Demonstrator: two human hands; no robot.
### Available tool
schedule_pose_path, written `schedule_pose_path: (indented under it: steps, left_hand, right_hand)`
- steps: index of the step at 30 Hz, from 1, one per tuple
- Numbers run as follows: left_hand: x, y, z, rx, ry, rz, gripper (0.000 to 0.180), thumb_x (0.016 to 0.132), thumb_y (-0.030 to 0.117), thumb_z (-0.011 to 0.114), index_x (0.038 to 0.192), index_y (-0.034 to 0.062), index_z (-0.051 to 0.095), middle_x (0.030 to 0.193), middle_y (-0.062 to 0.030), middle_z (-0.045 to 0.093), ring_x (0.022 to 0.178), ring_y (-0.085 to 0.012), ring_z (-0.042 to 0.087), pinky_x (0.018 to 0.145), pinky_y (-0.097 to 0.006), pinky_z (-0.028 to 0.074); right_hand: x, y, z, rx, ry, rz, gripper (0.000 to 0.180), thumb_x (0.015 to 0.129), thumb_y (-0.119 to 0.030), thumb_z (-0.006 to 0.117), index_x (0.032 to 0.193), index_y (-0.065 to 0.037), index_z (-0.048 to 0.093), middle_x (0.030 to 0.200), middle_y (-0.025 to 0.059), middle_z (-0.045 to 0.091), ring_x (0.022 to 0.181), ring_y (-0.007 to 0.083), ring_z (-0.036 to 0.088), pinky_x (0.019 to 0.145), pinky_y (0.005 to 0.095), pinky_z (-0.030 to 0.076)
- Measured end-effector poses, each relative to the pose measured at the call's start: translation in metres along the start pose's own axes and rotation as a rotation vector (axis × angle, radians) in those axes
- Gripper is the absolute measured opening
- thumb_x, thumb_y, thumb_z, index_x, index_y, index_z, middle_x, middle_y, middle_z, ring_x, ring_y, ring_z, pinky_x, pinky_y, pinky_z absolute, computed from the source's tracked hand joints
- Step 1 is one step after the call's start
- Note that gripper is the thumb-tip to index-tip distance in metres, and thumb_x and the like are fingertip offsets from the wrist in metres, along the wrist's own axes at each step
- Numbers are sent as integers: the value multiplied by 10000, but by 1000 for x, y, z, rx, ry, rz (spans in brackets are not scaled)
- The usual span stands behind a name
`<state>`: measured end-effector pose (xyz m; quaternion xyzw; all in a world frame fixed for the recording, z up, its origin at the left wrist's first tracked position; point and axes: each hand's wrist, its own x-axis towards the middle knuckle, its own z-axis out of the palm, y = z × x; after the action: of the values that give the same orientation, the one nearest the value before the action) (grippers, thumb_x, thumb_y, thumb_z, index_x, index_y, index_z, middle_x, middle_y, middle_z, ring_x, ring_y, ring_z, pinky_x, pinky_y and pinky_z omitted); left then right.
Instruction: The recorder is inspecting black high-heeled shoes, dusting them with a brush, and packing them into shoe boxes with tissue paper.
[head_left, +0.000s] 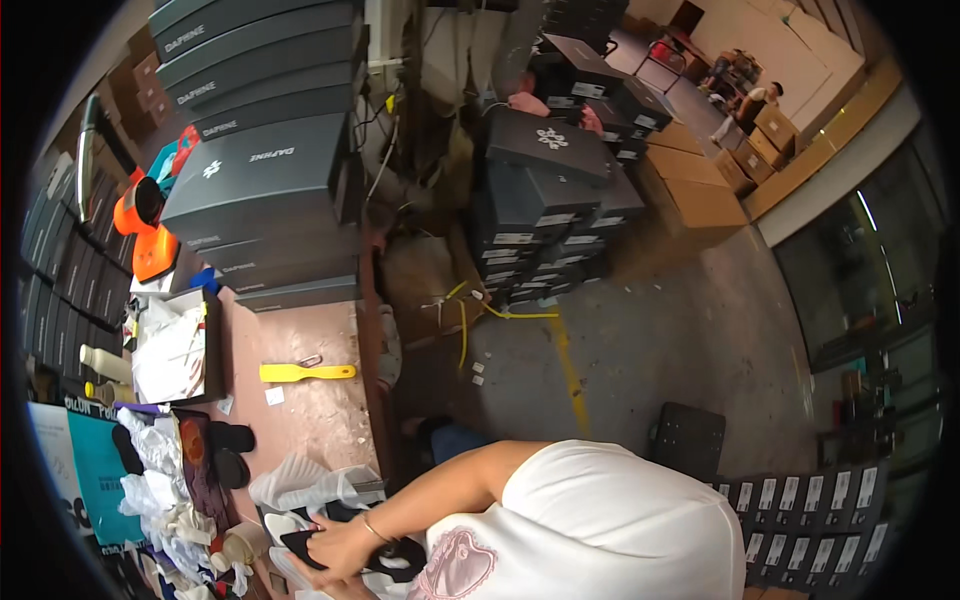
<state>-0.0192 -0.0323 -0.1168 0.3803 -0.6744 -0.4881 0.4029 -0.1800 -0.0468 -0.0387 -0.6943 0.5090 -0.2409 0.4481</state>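
My right hand [342, 547], with a thin bracelet at the wrist, reaches across to the near end of the table. Its fingers close on a black shoe [298, 545] with a pale inside. More black footwear [405, 558] shows beside the wrist, partly covered by the arm. White wrapping paper [310, 483] lies bunched around the shoe. Just below the right hand, a little of my left hand [345, 589] shows at the lower edge; its fingers are mostly hidden.
A yellow shoehorn [307, 372] lies on the pinkish table [310, 420]. Dark shoeboxes [255, 175] are stacked beyond it. An open box [213, 350] holds white sheets; crumpled paper [150, 460] lies nearby. More shoeboxes [545, 195] and cardboard cartons [690, 185] stand on the floor.
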Motion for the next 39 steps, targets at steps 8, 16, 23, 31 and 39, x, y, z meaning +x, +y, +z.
schedule_pose_path:
  steps: [8,16,23,31,39]
  left_hand:
    - [30,63,36,-409,42,-394,613,966,492,410,1389,56,334,1185,-142,517,1052,-253,545,896,-382,467]
    - [43,35,3,-953,306,-802,516,943,518,456,1184,71,552,999,-85,619,892,-221,611,799,-357,514]
    - [-6,60,-22,-973,524,-723,525,938,483,505,1276,81,484,1069,-134,610,945,-255,618,798,-371,526]
    - [-45,88,26,-1177,626,-714,683,936,603,394,1250,5,501,1110,-160,620,973,-248,618,846,-383,511]
    - [-27,67,-9,-1291,706,-627,835,904,687,330,1340,-19,413,1276,-197,534,1103,-363,564,839,-464,517]
  right_hand:
    - [-39,-2,-32,26,-125,38,681,928,-538,385,956,113,580,1115,277,561,1078,378,531,974,572,285]
    - [7,-3,3,-111,-73,-98,679,925,-534,376,666,70,546,712,232,574,758,404,563,1053,612,165]
    - [-41,-11,4,162,-594,-317,705,967,-520,358,1346,71,402,1446,261,338,1381,324,295,1125,427,213]
    - [57,11,-27,102,-107,-70,379,856,-295,645,1056,27,634,970,202,671,808,264,663,702,353,500]
    - [185,108,46,-126,294,-45,369,781,-56,656,1087,-7,455,904,267,621,871,427,616,742,469,478]
